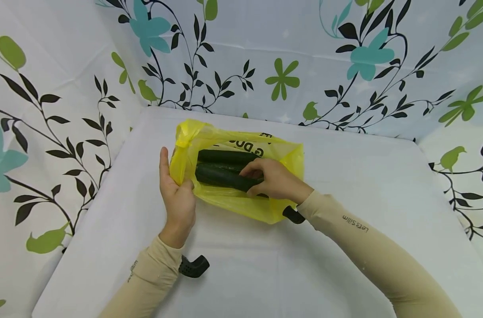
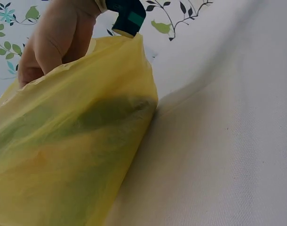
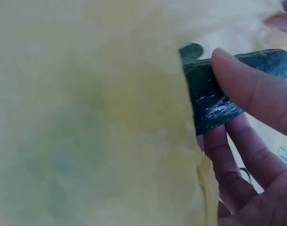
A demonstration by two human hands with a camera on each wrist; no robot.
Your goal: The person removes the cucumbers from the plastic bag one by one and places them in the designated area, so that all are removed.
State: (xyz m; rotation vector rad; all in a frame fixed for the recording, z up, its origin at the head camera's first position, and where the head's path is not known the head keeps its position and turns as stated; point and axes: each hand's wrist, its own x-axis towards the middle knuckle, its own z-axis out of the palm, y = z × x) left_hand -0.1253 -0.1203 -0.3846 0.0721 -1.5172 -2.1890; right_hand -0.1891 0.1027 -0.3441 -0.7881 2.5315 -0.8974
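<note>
A yellow plastic bag [image 1: 233, 205] lies on its side with its mouth gaping upward, black print on its inner wall. Inside it are dark green cucumbers, one along the back [image 1: 225, 157] and one in front [image 1: 217, 174]. My left hand [image 1: 178, 207] holds the bag's left end, thumb over the front rim; the rest of its grip is partly hidden. My right hand [image 1: 273, 179] reaches in from the right and grips the front cucumber between thumb and fingers. The right wrist view shows the thumb across a cucumber [image 3: 207, 96], fingers beneath. Thin yellow plastic covers much of both wrist views.
A white cloth covers the table [image 1: 241, 265]. Behind and beside it hangs a leaf-patterned curtain [image 1: 241, 53]. Black wrist cameras sit under the left wrist [image 1: 194, 266] and the right wrist [image 1: 293, 215], the latter close to the bag's front corner.
</note>
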